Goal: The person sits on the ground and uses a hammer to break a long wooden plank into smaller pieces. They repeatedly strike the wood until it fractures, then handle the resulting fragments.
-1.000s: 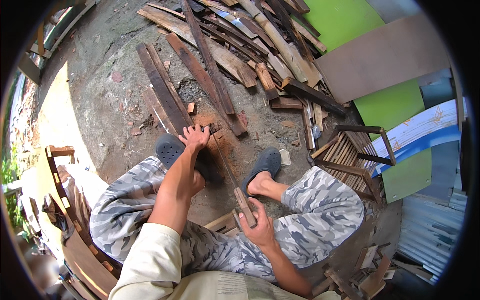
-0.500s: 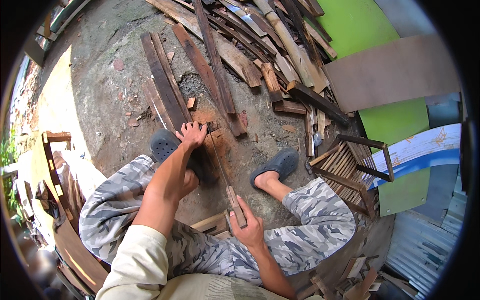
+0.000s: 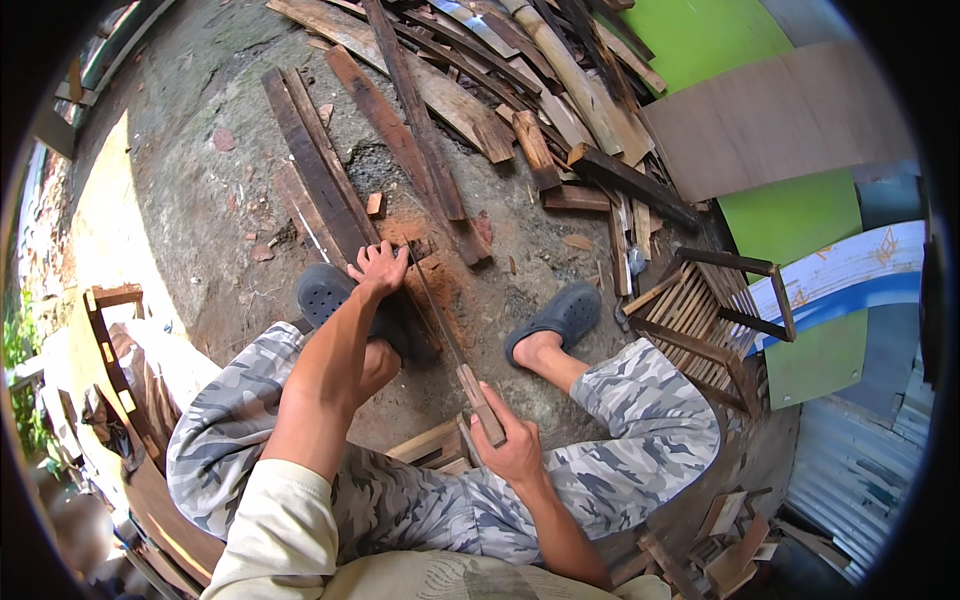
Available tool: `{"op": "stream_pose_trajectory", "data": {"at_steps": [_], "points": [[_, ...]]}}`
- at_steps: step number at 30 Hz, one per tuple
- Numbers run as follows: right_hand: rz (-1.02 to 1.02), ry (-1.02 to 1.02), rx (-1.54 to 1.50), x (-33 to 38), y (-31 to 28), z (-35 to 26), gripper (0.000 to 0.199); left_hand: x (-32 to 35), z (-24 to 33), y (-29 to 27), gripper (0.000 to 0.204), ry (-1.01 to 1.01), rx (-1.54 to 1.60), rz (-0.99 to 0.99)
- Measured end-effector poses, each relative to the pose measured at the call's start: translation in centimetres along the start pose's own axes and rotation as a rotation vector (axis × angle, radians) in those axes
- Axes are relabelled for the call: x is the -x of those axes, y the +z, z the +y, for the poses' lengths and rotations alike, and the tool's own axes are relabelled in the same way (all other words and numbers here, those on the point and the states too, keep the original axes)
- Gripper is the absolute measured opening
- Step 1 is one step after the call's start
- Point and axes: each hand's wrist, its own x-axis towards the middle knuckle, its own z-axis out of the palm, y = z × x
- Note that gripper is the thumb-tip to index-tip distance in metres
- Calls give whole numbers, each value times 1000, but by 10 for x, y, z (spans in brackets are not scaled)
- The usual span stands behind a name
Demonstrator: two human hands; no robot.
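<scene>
My right hand (image 3: 512,446) is wrapped round the wooden handle (image 3: 482,404) of a handsaw. Its thin blade (image 3: 436,310) slants forward and left to a dark plank (image 3: 345,222) on the ground. On the near part of that plank, just left of the blade, my left hand (image 3: 379,268) presses down with spread fingers. My left foot, in a dark clog (image 3: 323,291), rests beside the plank. Orange-brown sawdust (image 3: 437,276) lies around the blade's far end; a small wood offcut (image 3: 376,204) sits beyond my left hand.
Planks and battens (image 3: 480,90) are heaped at the far right. A slatted wooden frame (image 3: 700,318) stands right of my right clog (image 3: 566,316). Green and brown sheets (image 3: 780,125) and corrugated metal (image 3: 850,465) line the right side. A wooden frame (image 3: 125,385) stands at left.
My right hand and the saw handle have shifted slightly to the right. My left hand stays on the plank. The whole view has turned a little.
</scene>
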Motion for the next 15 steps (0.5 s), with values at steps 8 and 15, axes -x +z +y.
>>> {"op": "stream_pose_trajectory", "data": {"at_steps": [8, 15], "points": [[-40, 58, 18, -17, 9, -1, 49, -4, -3, 0, 66, -4, 7, -6], [-55, 71, 23, -19, -1, -12, 49, -4, -4, 0, 66, -39, 1, 10]]}}
